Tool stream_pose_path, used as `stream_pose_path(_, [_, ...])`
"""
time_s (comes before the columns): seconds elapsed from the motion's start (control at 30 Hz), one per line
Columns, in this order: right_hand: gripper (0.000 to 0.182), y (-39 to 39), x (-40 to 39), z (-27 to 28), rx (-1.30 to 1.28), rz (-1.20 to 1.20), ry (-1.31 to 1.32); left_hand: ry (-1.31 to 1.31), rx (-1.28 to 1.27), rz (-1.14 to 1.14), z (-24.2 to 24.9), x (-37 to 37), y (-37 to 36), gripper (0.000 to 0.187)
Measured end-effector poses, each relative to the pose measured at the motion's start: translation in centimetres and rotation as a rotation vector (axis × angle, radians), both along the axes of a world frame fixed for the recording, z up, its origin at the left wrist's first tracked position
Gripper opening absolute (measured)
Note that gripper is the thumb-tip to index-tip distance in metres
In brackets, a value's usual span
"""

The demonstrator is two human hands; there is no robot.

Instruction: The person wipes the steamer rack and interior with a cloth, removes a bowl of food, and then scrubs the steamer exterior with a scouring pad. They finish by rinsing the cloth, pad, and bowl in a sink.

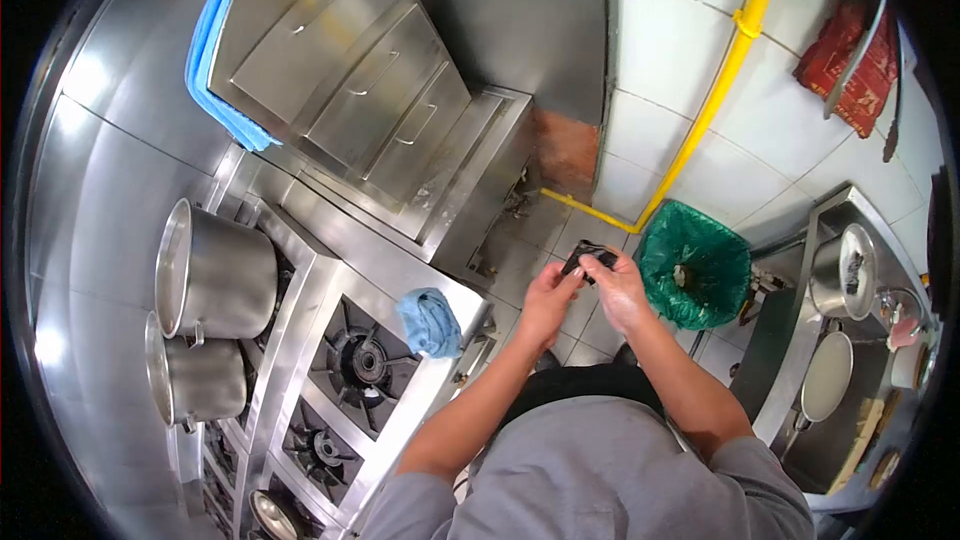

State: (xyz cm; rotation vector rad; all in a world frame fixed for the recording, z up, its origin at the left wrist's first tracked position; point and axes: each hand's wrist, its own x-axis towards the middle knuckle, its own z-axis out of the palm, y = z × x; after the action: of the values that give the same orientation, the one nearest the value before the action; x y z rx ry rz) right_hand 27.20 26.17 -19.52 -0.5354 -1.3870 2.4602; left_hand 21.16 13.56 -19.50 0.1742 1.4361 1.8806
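We stand over a grey tiled floor point(583, 325), with the green-lined bin point(660, 270) as our landmark. Just left of it, in front of our body, the left hand point(550, 302) and the right hand point(622, 295) are close together, both pinching a small, dark, crumpled-looking item point(590, 256) between thumbs and curled fingers. The dark item is held above the floor near the bin's left side; we cannot tell exactly what it is.

Well to the left of the bin we see a steel stove with a bare burner point(368, 362), and a crumpled blue cloth point(430, 322) lies on the edge nearest the bin. Farther left of the bin, a larger steel pot point(232, 270) and a smaller steel pot point(212, 380) stand side by side. Beyond the bin to the left rises a steel cabinet point(365, 80) with handled panels, a light blue towel point(205, 55) draped over its far side.

Behind the bin we see a white tiled wall point(650, 50) with a yellow pipe point(709, 100) running down it. To the right of the bin is a steel sink point(815, 445), with a round pale pan point(828, 377) inside.
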Motion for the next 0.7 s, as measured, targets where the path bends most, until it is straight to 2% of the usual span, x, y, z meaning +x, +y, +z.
stream_pose_path(0.07, [0.019, -2.2, -2.1, -0.9, -0.001, 0.015, -0.084, 0.234, -0.235, -0.025, -2.2, -1.8, -5.2, 0.024])
stream_pose_path(0.1, [0.020, -3.0, -3.0, -1.5, 0.004, 0.033, -0.161, 0.471, -0.321, 0.042, -2.5, -2.8, -7.8, 0.032])
stream_pose_path(0.13, [0.021, -3.6, -4.1, -2.7, 0.053, 0.020, -0.203, 0.468, -0.397, 0.133, -3.2, -4.1, -10.7, 0.034])
stream_pose_path(0.17, [0.021, -3.9, -5.1, -3.4, 0.030, 0.009, -0.214, 0.778, -0.646, 0.253, -5.1, -5.9, -14.0, 0.032])
stream_pose_path(0.2, [0.020, -4.1, -6.2, -4.0, 0.066, 0.056, -0.242, 0.914, -0.725, 0.383, -7.7, -7.7, -17.3, 0.027])
stream_pose_path(0.23, [0.020, -4.2, -7.5, -4.7, 0.104, 0.102, -0.269, 1.000, -0.851, 0.393, -8.0, -8.9, -19.4, 0.031])
stream_pose_path(0.3, [0.024, -4.5, -11.0, -5.7, 0.081, 0.103, -0.245, 1.089, -1.152, 0.389, -10.8, -10.3, -21.3, 0.041])
stream_pose_path(0.37, [0.032, -4.6, -15.8, -5.3, 0.256, 0.122, -0.314, 0.994, -1.297, 0.296, -13.9, -10.6, -21.4, 0.050])
stream_pose_path(0.4, [0.034, -4.6, -18.7, -6.6, 0.352, 0.066, -0.265, 1.022, -1.365, 0.280, -14.2, -10.6, -20.6, 0.051])
stream_pose_path(0.43, [0.037, -4.4, -21.8, -8.0, 0.449, 0.010, -0.215, 1.036, -1.385, 0.281, -14.2, -10.7, -20.1, 0.049])
stream_pose_path(0.5, [0.034, -2.3, -26.5, -5.7, 0.538, 0.008, -0.298, 1.000, -1.409, 0.288, -14.2, -10.9, -19.7, 0.046])
stream_pose_path(0.57, [0.032, -0.7, -33.2, -8.8, 0.476, -0.028, -0.313, 1.005, -1.431, 0.249, -14.0, -10.8, -19.8, 0.045])
stream_pose_path(0.63, [0.031, 0.6, -39.0, -11.2, 0.546, -0.223, -0.299, 1.015, -1.446, 0.227, -14.0, -11.1, -19.5, 0.043])
stream_pose_path(0.7, [0.028, 2.9, -43.3, -11.1, 0.609, -0.124, -0.341, 1.024, -1.425, 0.211, -13.8, -11.1, -19.4, 0.042])
